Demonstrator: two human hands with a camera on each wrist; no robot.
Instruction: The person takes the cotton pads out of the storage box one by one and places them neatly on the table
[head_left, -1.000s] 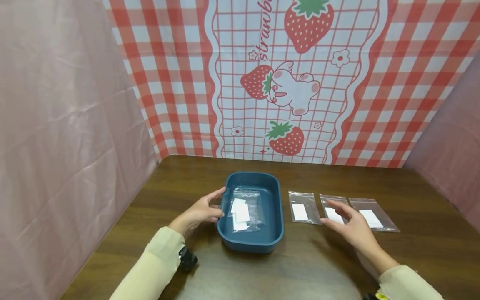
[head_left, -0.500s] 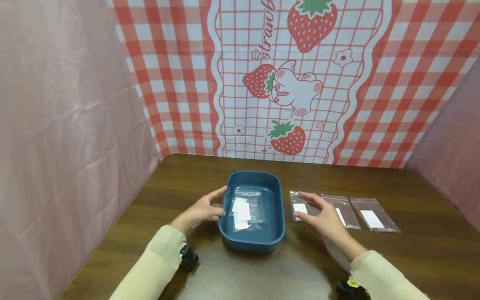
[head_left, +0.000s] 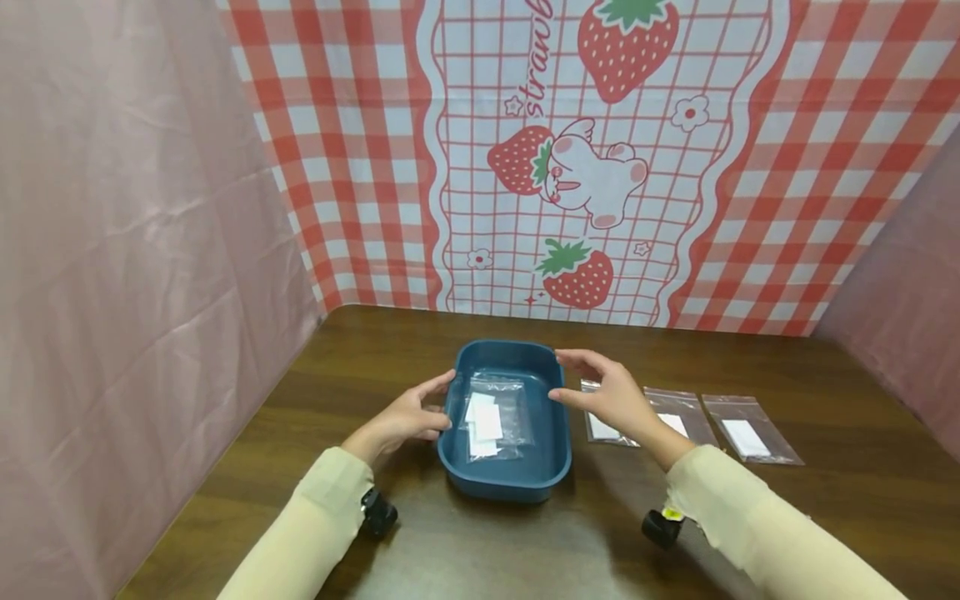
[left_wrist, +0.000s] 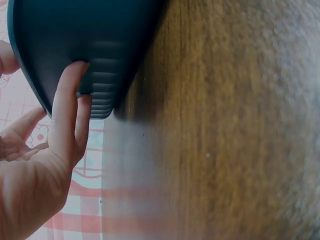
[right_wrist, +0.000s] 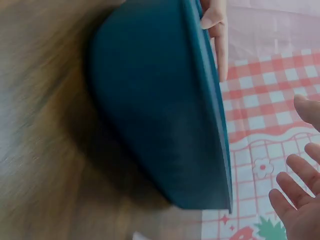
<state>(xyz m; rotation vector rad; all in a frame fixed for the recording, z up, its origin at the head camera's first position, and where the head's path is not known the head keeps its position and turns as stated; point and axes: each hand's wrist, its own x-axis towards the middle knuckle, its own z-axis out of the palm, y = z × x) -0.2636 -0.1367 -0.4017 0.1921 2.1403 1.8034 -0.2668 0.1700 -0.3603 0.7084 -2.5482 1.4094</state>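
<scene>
A dark blue plastic bin (head_left: 540, 467) stands on the table, with several clear zip bags (head_left: 510, 417) holding white cards overlapping inside. My left hand (head_left: 401, 421) is at its left side. In the left wrist view, extended fingers (left_wrist: 65, 110) touch the outer wall, and the thumb lies by the rim. On the other side, my right hand (head_left: 607, 400) is over the right rim, thumb and fingers spread, holding nothing. The right wrist view shows those fingers (right_wrist: 295, 190) apart from the bin wall.
To the right of the bin lie three more zip bags in a row: a near one (head_left: 603, 429) partly hidden by the right hand, a middle one (head_left: 697, 417) and a far-right one (head_left: 750, 425). A strawberry-print cloth (head_left: 585, 167) hangs behind the wooden table (head_left: 487, 550).
My right hand has moved left, from above the middle bag, past the nearest bag, to the bin's right rim. The left hand and the bags stay where they were.
</scene>
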